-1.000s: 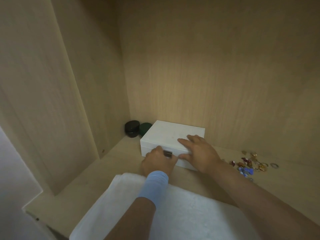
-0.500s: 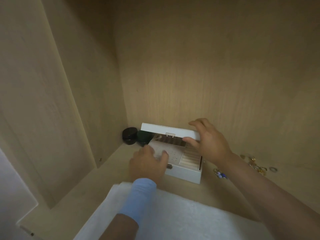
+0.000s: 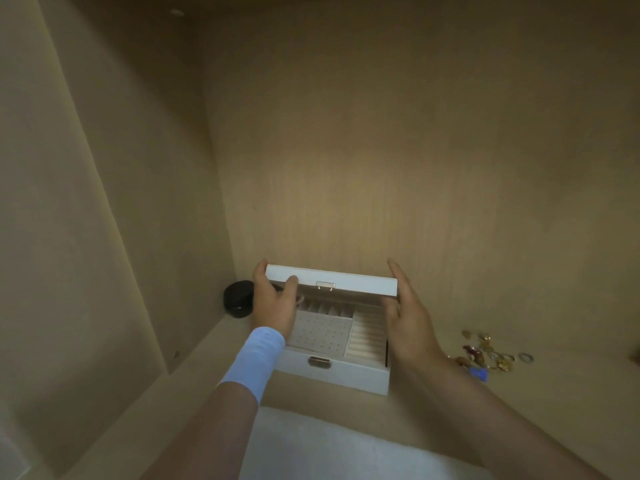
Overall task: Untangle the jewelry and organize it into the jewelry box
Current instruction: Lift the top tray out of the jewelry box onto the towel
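We see a white jewelry box, its white lid bearing a small silvery clasp, with a darker brassy catch on the front. Inside, the lining is cream: one panel is speckled with rows of small dots, the neighbouring section ribbed in pale stripes. We note a glossy black jar, a light blue wristband and a white cloth. The jewelry mixes gold, red and blue on the pale tan, fine-grained shelf.

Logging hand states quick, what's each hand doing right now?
Left hand: grips the left end of the lid.
Right hand: open, straight fingers against the lid's right end.
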Demonstrator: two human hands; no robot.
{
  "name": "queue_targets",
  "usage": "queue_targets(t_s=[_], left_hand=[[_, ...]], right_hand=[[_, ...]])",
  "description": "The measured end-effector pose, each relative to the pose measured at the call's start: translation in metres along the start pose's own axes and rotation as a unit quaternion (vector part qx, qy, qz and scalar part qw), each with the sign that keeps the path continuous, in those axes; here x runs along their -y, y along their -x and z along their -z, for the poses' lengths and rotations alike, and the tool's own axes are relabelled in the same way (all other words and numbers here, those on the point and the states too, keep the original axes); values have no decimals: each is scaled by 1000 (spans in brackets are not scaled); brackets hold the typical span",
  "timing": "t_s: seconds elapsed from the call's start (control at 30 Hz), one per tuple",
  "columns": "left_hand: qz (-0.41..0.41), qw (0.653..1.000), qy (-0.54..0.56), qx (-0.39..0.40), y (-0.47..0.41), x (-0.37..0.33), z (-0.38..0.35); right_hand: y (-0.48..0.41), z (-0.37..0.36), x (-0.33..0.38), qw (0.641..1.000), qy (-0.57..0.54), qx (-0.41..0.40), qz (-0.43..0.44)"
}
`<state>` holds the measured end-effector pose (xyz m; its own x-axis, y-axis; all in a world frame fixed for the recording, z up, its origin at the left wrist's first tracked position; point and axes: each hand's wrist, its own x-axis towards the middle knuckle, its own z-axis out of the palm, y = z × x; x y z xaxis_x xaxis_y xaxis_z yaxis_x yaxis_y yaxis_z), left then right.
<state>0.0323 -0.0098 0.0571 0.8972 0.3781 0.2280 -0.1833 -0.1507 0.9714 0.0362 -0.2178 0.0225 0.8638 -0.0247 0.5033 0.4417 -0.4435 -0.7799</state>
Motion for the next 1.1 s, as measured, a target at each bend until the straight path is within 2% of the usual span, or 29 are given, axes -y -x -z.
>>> queue_targets(t_s=[0.2, 0.3, 0.43, 0.53, 0.67, 0.77, 0.87, 0.97, 1.1], left_hand=[[-45, 997, -48, -31, 7, -5, 12], [-79, 995, -54, -31, 5, -8, 16], [-112, 989, -98, -7, -13, -12, 12], [-104, 981, -156, 45, -21, -14, 8], [-92, 964, -228, 102, -36, -8, 5], [-60, 954, -255, 149, -50, -8, 11], [-40, 934, -291, 203, -51, -7, 14], [-61, 921, -313, 225, -42, 1, 15], [-119, 857, -450, 222, -14, 22, 18]], right_hand=[[-9, 9, 8, 999, 18, 0, -39], [-18, 12, 19, 997, 64, 1, -50], [-36, 11, 32, 995, 69, 23, -65], [-30, 8, 32, 997, 66, 24, -29], [-23, 2, 19, 973, 221, 65, 24], [-37, 0, 21, 937, 333, 97, -34], [-47, 3, 22, 938, 316, 129, -59], [-42, 4, 17, 932, 331, 137, -49], [-3, -5, 10, 917, 378, 126, -4]])
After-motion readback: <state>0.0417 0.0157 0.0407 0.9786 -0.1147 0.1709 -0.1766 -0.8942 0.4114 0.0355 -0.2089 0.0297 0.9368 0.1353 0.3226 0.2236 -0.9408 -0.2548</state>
